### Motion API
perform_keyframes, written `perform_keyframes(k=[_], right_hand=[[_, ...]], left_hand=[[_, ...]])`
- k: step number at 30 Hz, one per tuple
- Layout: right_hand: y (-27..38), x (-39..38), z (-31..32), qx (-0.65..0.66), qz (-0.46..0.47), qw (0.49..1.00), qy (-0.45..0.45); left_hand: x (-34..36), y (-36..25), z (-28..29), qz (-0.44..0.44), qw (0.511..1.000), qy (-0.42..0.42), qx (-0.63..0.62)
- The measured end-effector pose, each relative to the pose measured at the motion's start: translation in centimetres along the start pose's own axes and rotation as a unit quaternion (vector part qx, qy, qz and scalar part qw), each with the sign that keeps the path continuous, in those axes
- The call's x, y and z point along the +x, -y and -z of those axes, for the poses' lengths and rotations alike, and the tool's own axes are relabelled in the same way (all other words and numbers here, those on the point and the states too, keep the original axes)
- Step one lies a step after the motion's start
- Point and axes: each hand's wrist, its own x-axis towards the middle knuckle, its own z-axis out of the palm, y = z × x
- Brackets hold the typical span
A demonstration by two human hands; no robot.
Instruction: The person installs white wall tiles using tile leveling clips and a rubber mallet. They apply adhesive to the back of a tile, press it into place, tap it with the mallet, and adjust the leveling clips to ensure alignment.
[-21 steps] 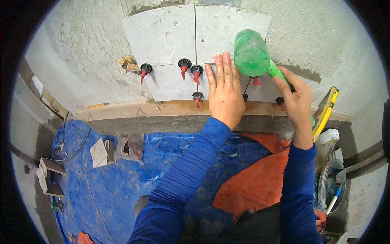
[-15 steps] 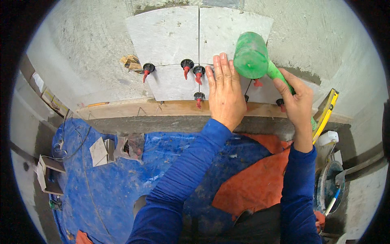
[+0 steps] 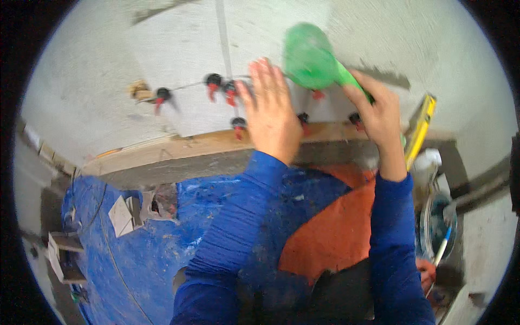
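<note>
Pale grey tiles [image 3: 179, 54] are set on the wall, with a lower row [image 3: 200, 111] beneath the upper one. Several black levelling clips with red tips, such as this levelling clip [image 3: 213, 82], sit along the joints. My left hand [image 3: 275, 119] lies with fingers stretched against the tiles, just right of the clips. In my right hand [image 3: 382, 114] is the handle of a green mallet [image 3: 310, 57]. Its head is in front of the tiles, up and right of my left fingers; blur hides whether it touches them. A red clip tip shows just below it.
A wooden strip [image 3: 208, 142] runs under the tiles. A yellow spirit level [image 3: 421, 132] leans at the right, above a white bottle [image 3: 429, 158] and a bucket [image 3: 425, 241]. Blue tarp [image 3: 146, 265] and orange sheeting [image 3: 330, 233] cover the floor; tile pieces [image 3: 122, 218] lie left.
The whole view has shifted, so the wall and both hands appear farther left, and it is blurred. Against the tiles, the left hand and mallet stand about where they were.
</note>
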Motion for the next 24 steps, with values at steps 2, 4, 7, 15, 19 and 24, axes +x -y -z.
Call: perform_keyframes(k=[2, 4, 7, 15, 19, 24], right_hand=[[-0.8, -0.2, 0.4, -0.007, -0.020, 1.000, 0.014], [-1.3, -0.4, 0.5, 0.000, -0.010, 1.000, 0.014], [-1.4, -0.6, 0.6, 0.070, -0.033, 0.997, 0.022], [-0.8, -0.8, 3.3, 0.181, -0.118, 0.975, 0.059], [-1.8, -1.3, 3.7, 0.118, -0.076, 0.986, 0.085], [-3.3, -1.3, 1.0, 0.230, -0.056, 0.971, 0.032]], left_hand=[[0.0, 0.2, -0.4, -0.022, 1.000, -0.017, 0.014], [-0.1, 0.4, -0.3, -0.041, 0.998, -0.032, -0.018], [-0.3, 0.4, -0.4, -0.060, 0.997, -0.041, 0.008], [-0.2, 0.2, -0.6, -0.065, 0.996, -0.037, 0.041], [0.1, 0.1, -0.6, -0.078, 0.995, -0.054, 0.029], [-0.1, -0.3, -0.9, -0.077, 0.993, -0.073, 0.057]])
